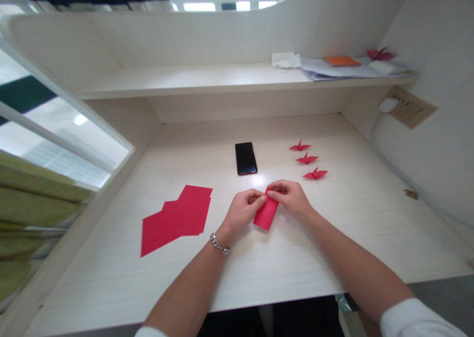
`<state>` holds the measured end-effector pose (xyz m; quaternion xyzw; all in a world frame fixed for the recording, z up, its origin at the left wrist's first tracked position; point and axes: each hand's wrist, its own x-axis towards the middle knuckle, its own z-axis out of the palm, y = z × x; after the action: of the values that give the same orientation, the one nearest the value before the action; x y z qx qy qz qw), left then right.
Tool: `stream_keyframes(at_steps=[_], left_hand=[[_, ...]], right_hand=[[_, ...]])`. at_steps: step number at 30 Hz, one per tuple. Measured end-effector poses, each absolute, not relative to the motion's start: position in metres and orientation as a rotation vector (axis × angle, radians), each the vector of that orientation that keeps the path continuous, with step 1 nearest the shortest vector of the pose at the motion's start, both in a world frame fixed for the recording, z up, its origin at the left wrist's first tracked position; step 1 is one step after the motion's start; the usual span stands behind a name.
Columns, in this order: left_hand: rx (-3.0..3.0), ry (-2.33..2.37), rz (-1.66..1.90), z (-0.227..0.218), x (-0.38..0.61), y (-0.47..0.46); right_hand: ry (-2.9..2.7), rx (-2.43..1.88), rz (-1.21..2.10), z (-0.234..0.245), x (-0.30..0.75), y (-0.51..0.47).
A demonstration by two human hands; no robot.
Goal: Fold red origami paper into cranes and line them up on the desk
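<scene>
A folded strip of red paper (266,215) is pinched at its far end between both my hands, a little above or on the desk. My left hand (245,207) grips its left edge with thumb and fingers, a chain bracelet on the wrist. On the far right corner, my right hand (291,196) holds the paper between thumb and fingertips. Several flat red paper sheets (181,216) lie overlapping to the left. Three small red paper cranes stand in a row to the right: a near one (315,174), a middle one (307,159) and a far one (299,146).
A black phone (246,158) lies beyond my hands on the pale desk (200,144). Papers (318,70), an orange sheet (341,61) and a larger red folded piece (381,55) rest on the shelf (192,77). A white cable (392,164) runs from the wall socket (413,110).
</scene>
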<state>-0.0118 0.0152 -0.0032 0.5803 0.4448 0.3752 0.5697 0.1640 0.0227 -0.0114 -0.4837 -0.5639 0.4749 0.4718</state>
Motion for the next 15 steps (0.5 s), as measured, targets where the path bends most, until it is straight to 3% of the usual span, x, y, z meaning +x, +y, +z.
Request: stream_keyframes(at_steps=[15], left_hand=[[1.353,1.055,0.857,-0.0042,-0.0118,0.0153]], right_hand=[[-1.331,-1.234,1.199,-0.0078,0.1625,0.0217]])
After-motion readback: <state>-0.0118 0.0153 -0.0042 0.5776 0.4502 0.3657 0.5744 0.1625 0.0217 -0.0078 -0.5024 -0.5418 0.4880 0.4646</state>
